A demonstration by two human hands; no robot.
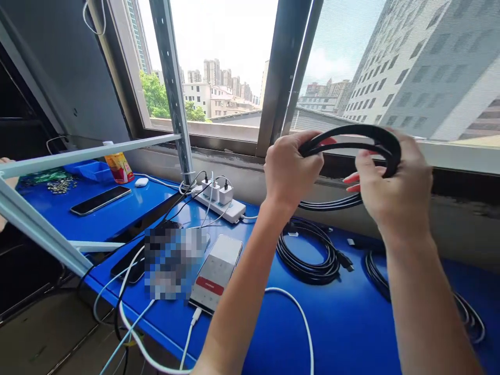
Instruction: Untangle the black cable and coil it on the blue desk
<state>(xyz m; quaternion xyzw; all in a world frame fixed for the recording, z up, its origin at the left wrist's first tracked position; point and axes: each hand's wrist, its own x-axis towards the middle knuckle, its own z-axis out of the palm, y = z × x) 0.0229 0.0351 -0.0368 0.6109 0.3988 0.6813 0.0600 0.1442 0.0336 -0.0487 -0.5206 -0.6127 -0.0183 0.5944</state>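
Note:
Raised in front of the window is a coiled black cable [353,133], held between both hands. My left hand [292,166] is closed around the left side of the loops. On the other side my right hand [398,182] grips the coil between thumb and fingers, its edge smeared by motion. A lower run of the strands hangs under the hands. Below them, another coiled black cable [308,276] with a plug at its end lies on the blue table [344,328]. A further black cable coil [377,273] lies partly behind my right forearm.
Left of my left arm lie a phone [219,260] on a white charging cable and a blurred-out device. A white power strip [222,200] with chargers stands near the wall. A pale metal frame [172,78] rises at left; beyond it lie another phone [100,200] and a red-yellow pouch [119,166].

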